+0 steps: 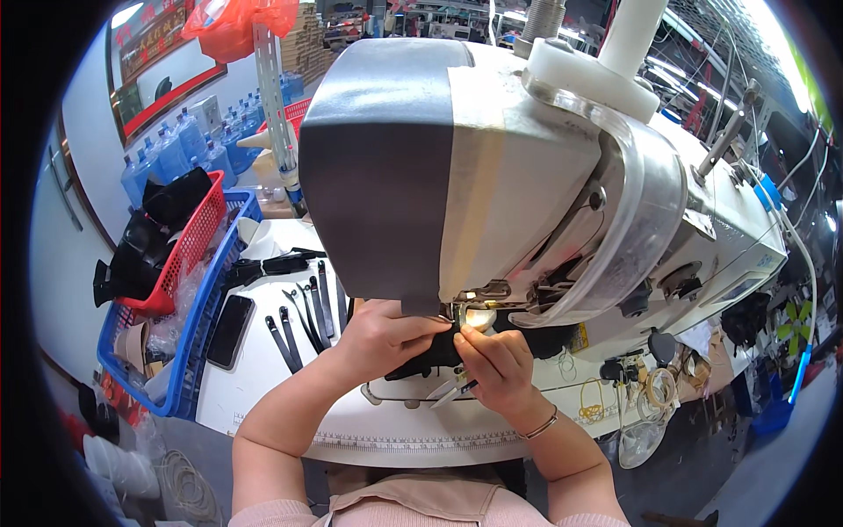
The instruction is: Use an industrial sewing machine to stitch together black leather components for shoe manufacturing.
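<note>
A large sewing machine (378,176) fills the middle, its lamp lighting the needle area. Just below the needle, my left hand (384,341) pinches the edge of a small black piece (435,354), probably fabric or leather. From the other side my right hand (497,362) has thumb and fingertips closed on the same piece, close to the presser foot. Part of the piece is hidden behind my fingers. A pointed silver blade (449,395) with a dark handle sticks out beside my right palm; whether that hand also holds it, I cannot tell.
Several black straps (322,299) and a black phone (231,331) lie on the white table left of my left arm. Beyond them stand a blue basket (180,386) and a red basket (189,237) with black items. A ruler strip (404,442) runs along the table's front edge.
</note>
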Demonstrator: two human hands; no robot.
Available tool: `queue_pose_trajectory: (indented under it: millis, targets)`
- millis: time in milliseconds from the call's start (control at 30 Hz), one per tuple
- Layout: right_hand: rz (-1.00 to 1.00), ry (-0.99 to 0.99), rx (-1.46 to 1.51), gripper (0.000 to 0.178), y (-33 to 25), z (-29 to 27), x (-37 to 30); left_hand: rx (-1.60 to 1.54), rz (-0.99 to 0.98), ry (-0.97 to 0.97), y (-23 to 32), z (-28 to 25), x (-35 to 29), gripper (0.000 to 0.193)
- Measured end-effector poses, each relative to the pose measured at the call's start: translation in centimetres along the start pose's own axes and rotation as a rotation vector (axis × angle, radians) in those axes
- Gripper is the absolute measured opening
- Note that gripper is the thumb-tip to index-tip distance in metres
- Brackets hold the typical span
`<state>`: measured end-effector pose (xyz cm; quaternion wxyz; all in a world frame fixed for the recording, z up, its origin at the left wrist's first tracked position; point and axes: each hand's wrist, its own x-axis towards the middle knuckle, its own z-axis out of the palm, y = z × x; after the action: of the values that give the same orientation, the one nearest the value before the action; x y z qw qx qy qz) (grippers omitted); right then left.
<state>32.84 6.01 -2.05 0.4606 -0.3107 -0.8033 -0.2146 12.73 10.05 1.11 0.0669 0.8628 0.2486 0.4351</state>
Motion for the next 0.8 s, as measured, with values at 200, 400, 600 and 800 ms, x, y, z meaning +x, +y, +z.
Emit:
queue_pose_trajectory:
  millis: [200, 400, 600, 800]
  targets:
    - [-0.048, -0.018, -0.025, 0.028, 0.17, -0.11, 0.06, 0.069, 0.104, 0.035, -0.14, 0.18, 0.01, 0.031]
    - [-0.001, -0.024, 0.017, 0.03, 0.06, -0.18, 0.21, 0.087, 0.157, 0.044, -0.33, 0.15, 0.3, 0.03]
    - [-0.019, 0.0, -0.047, 0.033, 0.01, 0.03, 0.52, 0.084, 0.134, 0.053, -0.47, 0.22, 0.32, 0.028]
    - [0.004, -0.023, -0.034, 0.033, 0.06, -0.08, 0.4, -0.012, 0.03, 0.065, -0.62, 0.0, 0.44, 0.024]
